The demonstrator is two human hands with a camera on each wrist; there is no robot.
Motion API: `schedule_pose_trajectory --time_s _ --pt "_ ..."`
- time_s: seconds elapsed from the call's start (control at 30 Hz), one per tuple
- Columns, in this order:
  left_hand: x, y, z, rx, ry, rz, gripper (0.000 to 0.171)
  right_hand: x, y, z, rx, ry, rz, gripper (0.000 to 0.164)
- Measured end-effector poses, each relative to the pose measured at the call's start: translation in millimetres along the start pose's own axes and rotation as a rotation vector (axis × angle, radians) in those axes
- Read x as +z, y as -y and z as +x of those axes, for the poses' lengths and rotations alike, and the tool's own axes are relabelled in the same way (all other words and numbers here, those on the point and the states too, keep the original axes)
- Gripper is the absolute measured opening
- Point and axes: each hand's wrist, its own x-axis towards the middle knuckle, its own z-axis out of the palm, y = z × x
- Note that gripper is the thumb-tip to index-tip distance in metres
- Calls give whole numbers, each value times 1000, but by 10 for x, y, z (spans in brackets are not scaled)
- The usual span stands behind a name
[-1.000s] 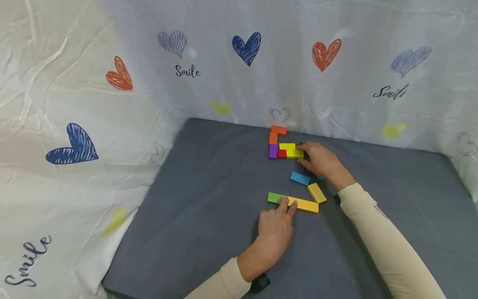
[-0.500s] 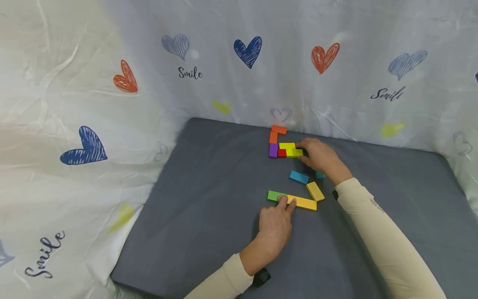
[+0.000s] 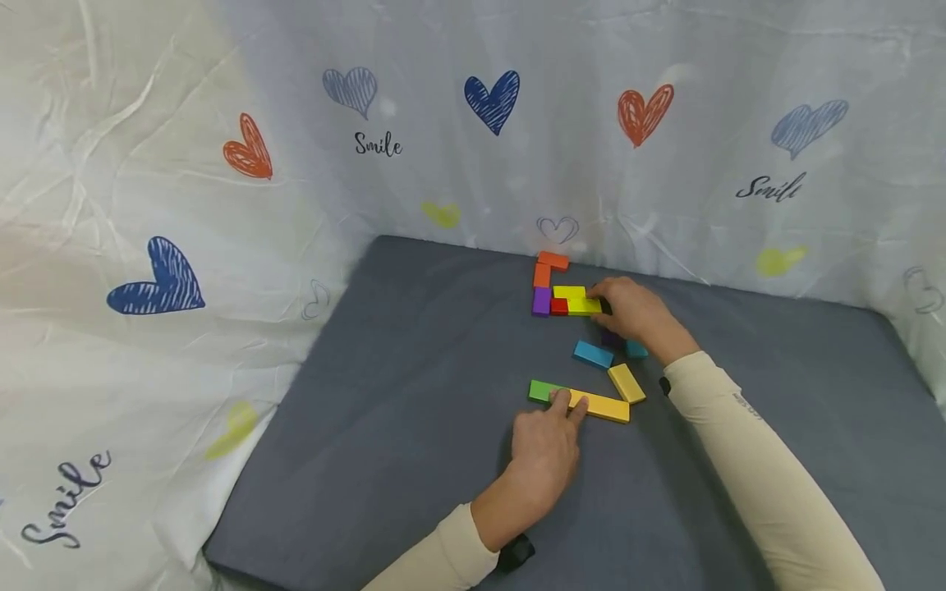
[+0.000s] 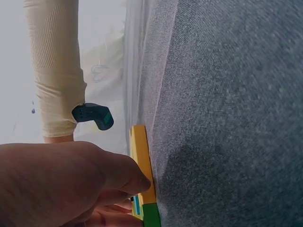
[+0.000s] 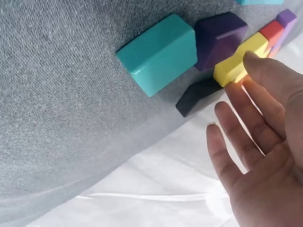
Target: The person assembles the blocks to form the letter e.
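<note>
My right hand (image 3: pixel 639 316) pinches the near yellow block (image 3: pixel 584 306) near its right end, thumb on the near side and index finger behind. In the right wrist view the other fingers of the hand (image 5: pixel 265 137) spread out loosely. A red block (image 3: pixel 559 306), a purple block (image 3: pixel 542 301) and a second yellow block (image 3: pixel 569 291) adjoin it. My left hand (image 3: pixel 543 451) rests extended fingers on a row made of a green block (image 3: pixel 541 390) and a longer yellow-orange piece (image 3: pixel 606 408). Its thumb meets the row's near face in the left wrist view.
Two orange blocks (image 3: pixel 542 274) lie behind the purple one. A black block (image 5: pixel 201 97), a dark purple block (image 5: pixel 220 38) and a teal block (image 5: pixel 158 54) sit near my right hand. A blue block (image 3: pixel 593 354) and a pale yellow block (image 3: pixel 626 383) lie between the hands.
My right thumb and index finger shift slightly at the yellow block. My left hand stays on its row, and the blocks keep their places; the head view sways a little.
</note>
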Motion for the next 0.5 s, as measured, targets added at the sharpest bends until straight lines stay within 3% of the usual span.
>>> schedule_pose_trajectory --time_s 0.5 --pt "12 8 3 9 13 5 62 62 -75 80 -7 4 -31 43"
